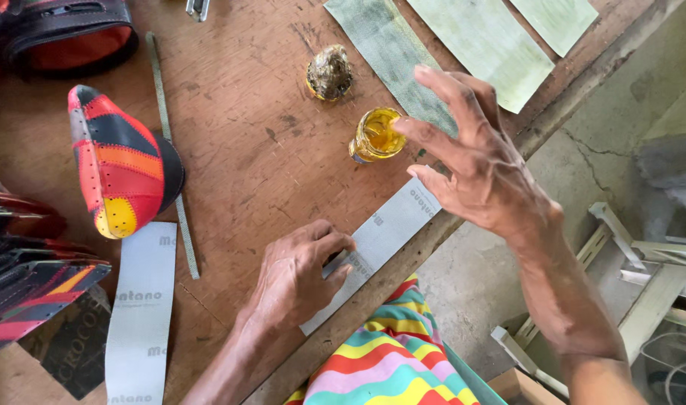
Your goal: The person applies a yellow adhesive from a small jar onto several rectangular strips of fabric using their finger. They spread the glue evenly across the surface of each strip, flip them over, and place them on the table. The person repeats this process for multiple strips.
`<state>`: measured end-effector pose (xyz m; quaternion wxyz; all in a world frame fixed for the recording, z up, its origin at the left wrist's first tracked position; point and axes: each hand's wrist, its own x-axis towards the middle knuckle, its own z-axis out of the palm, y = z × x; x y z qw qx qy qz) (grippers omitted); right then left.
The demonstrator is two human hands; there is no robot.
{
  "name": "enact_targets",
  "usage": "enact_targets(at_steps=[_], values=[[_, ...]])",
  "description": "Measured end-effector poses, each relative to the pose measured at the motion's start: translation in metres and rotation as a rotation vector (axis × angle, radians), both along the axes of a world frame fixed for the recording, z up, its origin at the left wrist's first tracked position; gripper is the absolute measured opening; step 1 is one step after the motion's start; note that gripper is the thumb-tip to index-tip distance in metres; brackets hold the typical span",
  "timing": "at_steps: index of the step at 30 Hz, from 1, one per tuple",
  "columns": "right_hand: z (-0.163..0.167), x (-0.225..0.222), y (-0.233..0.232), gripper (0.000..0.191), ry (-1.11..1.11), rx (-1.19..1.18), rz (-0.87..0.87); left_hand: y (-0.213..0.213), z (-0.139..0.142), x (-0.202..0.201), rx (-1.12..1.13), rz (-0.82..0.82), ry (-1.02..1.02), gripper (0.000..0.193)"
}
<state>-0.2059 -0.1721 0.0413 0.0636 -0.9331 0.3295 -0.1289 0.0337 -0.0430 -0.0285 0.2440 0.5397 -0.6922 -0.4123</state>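
Just beside right-hand grip, glue pot

The long flat grey strip at the front edge of the scratched brown wooden bench is pale grey with small dark marks, and a second grey strip of the same look lies near the left edge. The small open glass jar is bright yellow inside, and the round lumpy lid beside it is dirty brown and yellow. The leather shoe top has red, orange, yellow and black patches, and the thin sheets at the back edge are pale green.
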Motion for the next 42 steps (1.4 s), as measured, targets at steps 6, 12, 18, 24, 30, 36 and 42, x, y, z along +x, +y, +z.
enact_targets(at_steps=[6, 12, 18, 24, 30, 36, 42], values=[[-0.004, -0.001, 0.01, 0.059, -0.024, -0.001, -0.022, 0.002, 0.002, 0.0, 0.006, -0.003, 0.01, 0.025], [0.045, -0.011, 0.047, 0.024, -0.102, -0.191, -0.13, 0.006, 0.003, -0.005, -0.03, 0.009, -0.025, 0.026], [0.023, -0.075, 0.105, 0.052, -0.869, 0.319, -0.299, 0.012, 0.003, -0.012, -0.041, -0.006, -0.07, 0.033], [-0.075, -0.115, 0.098, 0.098, -0.89, 1.332, -0.205, 0.01, 0.006, -0.016, -0.035, -0.009, -0.062, 0.033], [-0.104, -0.134, 0.11, 0.11, -0.894, 1.481, -0.286, 0.009, 0.009, -0.019, 0.006, 0.001, -0.066, 0.034], [-0.108, -0.135, 0.106, 0.11, -0.852, 1.497, -0.318, 0.009, 0.009, -0.02, -0.014, -0.005, -0.074, 0.034], [-0.114, -0.134, 0.108, 0.107, -0.808, 1.5, -0.355, 0.01, 0.007, -0.019, -0.04, -0.032, -0.061, 0.033]])
